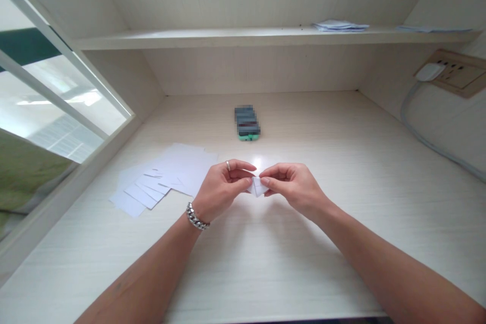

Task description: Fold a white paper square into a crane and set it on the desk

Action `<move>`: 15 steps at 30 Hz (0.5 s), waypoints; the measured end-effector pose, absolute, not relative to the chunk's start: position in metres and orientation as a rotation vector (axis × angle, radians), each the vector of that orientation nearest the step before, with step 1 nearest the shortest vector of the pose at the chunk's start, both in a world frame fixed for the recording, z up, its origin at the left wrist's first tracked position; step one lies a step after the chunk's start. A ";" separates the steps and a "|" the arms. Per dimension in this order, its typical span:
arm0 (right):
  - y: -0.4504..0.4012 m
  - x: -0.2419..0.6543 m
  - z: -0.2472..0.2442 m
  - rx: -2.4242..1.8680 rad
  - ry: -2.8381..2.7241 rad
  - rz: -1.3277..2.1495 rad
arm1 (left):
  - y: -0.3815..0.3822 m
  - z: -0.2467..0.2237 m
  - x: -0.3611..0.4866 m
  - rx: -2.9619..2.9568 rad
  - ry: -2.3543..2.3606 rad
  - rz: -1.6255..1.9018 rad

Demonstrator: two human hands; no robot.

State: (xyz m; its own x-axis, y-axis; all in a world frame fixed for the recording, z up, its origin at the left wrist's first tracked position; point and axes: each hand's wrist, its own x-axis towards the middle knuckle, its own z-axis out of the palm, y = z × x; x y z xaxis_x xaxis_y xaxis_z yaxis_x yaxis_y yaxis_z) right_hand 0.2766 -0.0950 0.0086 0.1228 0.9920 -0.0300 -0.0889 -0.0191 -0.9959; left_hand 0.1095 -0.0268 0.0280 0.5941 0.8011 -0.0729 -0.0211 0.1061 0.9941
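Folded white paper (258,190) is clamped between thumb and fingers of the left hand (219,188) and the right hand (299,187) — over the tabletop (326,131), between its front and back edges — while loose sheets (186,160) lie nearer the left edge, a pixelated object (246,121) nearer the back.

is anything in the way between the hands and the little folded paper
Nothing visible is: the left hand and right hand both hold the folded paper directly. The loose sheets lie left of it.
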 end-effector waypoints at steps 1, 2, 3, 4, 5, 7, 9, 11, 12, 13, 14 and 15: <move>-0.095 0.277 0.009 -1.213 -1.042 1.176 | -0.027 0.028 0.110 1.345 0.745 0.703; -0.095 0.277 0.009 -1.211 -1.040 1.177 | -0.027 0.027 0.110 1.353 0.749 0.713; -0.095 0.277 0.009 -1.210 -1.037 1.178 | -0.027 0.026 0.111 1.362 0.753 0.723; -0.095 0.277 0.010 -1.210 -1.035 1.178 | -0.027 0.026 0.111 1.373 0.757 0.735; -0.095 0.277 0.010 -1.211 -1.032 1.176 | -0.027 0.025 0.112 1.384 0.761 0.747; -0.096 0.276 0.011 -1.213 -1.029 1.172 | -0.028 0.024 0.112 1.398 0.765 0.772; -0.097 0.276 0.011 -1.217 -1.029 1.162 | -0.029 0.024 0.113 1.387 0.766 0.790; -0.097 0.275 0.011 -1.222 -1.034 1.141 | -0.029 0.025 0.113 1.360 0.769 0.786; -0.097 0.275 0.010 -1.224 -1.039 1.126 | -0.029 0.025 0.113 1.343 0.771 0.777; -0.097 0.274 0.010 -1.225 -1.045 1.111 | -0.029 0.025 0.113 1.328 0.769 0.762; -0.097 0.274 0.009 -1.226 -1.051 1.096 | -0.029 0.025 0.113 1.325 0.760 0.743; -0.097 0.274 0.009 -1.229 -1.057 1.083 | -0.029 0.025 0.113 1.334 0.746 0.722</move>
State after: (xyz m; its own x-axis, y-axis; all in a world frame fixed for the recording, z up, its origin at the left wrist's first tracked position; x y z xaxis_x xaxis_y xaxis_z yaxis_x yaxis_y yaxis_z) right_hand 0.2737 -0.0968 0.0090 0.1748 0.9843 0.0242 -0.0478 0.0330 -0.9983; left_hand 0.1126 -0.0293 0.0251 0.5778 0.8139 -0.0612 -0.0337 0.0987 0.9945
